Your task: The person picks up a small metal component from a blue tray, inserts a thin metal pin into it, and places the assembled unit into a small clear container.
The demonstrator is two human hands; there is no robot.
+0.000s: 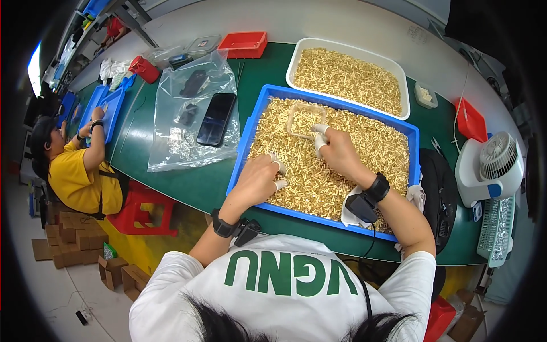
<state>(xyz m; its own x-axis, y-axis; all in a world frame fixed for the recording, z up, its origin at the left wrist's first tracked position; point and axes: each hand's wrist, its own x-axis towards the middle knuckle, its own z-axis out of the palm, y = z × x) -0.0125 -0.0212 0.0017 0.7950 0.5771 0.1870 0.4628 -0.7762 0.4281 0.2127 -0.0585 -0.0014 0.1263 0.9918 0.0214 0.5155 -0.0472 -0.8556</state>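
While heaped loosely inside the large blue rectangular plastic tray, small, stubby, gold-coloured, metallic-looking pieces: probably light one by one, hard, stiff, a little slippery and apt to skid under pressure; as a full trayful, probably heavy. Best pinched singly across the sides, from the top of the layer. Toward the far edge of the blue tray, left of its middle and lying among the pieces: a small clear rectangular container with rounded corners, seemingly thin plastic, so likely light, slightly springy and easy to tip. Best held by two opposite walls, with a gentle squeeze.

Right hand: white-covered fingertips at the near right corner of the container, thumb and forefinger slightly parted; cannot tell whether pinching the rim or merely touching. Left hand: thumb and forefinger spread, white-covered tips down at the pieces toward the left edge of the blue tray, with nothing visibly pinched.

For moving, most width over the gold layer toward the right edge and near right corner of the blue tray. Raised walls all round, a possible bump for low wrists. At the near edge, under the right wrist, a crumpled white cloth-like thing, a possible snag. Just beyond the far edge, a white rectangular plastic tray of similar pieces. Past the left edge, on the green desk, a clear plastic bag with a flat black phone on top; past the right edge, a black soft bag.
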